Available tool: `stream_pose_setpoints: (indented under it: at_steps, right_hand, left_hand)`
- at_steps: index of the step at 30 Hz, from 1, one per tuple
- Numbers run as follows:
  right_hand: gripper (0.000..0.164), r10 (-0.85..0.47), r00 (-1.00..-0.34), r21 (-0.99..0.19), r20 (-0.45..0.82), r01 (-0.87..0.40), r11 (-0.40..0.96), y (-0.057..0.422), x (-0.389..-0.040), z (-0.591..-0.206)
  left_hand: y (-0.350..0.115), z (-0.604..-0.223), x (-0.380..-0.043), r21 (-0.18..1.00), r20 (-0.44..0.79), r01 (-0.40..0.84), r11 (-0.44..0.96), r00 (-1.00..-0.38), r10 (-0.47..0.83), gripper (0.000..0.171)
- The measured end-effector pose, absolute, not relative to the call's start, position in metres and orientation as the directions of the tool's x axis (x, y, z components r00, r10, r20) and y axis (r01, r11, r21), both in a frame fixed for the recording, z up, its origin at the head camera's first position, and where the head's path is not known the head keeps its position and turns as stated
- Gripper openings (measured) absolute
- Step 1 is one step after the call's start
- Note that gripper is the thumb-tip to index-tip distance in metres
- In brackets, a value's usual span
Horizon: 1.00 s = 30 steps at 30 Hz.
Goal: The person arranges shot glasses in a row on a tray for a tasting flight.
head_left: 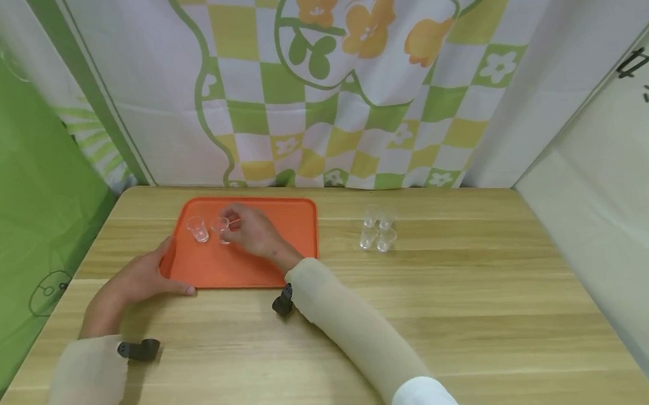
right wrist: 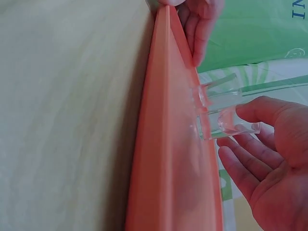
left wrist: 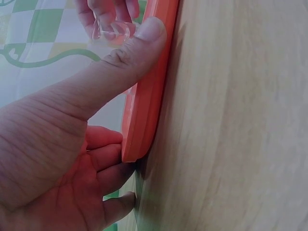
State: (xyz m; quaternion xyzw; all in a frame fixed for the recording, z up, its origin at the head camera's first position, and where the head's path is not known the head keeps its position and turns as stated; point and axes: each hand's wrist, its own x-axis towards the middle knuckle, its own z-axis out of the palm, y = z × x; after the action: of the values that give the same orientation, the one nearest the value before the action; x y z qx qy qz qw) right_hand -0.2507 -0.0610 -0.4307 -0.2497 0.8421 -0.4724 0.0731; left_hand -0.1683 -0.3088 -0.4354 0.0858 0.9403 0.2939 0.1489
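Note:
An orange tray (head_left: 211, 271) lies on the table with two small clear shot glasses at its left end. My right hand (head_left: 255, 231) pinches one shot glass (right wrist: 224, 122) between thumb and fingers, upright on the tray. Close to its left, the other shot glass (head_left: 198, 230) stands upright and untouched. At the tray's near left corner, my left hand (head_left: 139, 277) holds the rim, its thumb (left wrist: 130, 53) along the front edge and its fingers against the left side.
Several more clear shot glasses (head_left: 385, 240) stand grouped on the wooden table (head_left: 476, 317), right of the tray. A checked, flowered curtain (head_left: 347, 114) hangs behind the table's back edge. Green sheeting (head_left: 14, 153) is at the left, a pale wall (head_left: 624, 178) at the right.

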Motion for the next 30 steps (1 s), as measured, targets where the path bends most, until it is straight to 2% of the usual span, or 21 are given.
stream_pose_setpoints:
  at_steps: [22, 30]
  right_hand:
    - [0.039, -0.507, -0.856, -0.819, 0.097, -0.358, 0.447, -0.075, -0.256, -0.436]
    - [0.041, -0.518, -0.852, -0.786, 0.076, -0.371, 0.494, -0.073, -0.257, -0.435]
  left_hand:
    - [-0.311, -0.437, -0.168, 0.585, -0.209, 0.093, 0.806, -0.943, 0.261, 0.134]
    - [-0.311, -0.438, -0.169, 0.584, -0.199, 0.103, 0.805, -0.943, 0.265, 0.135]
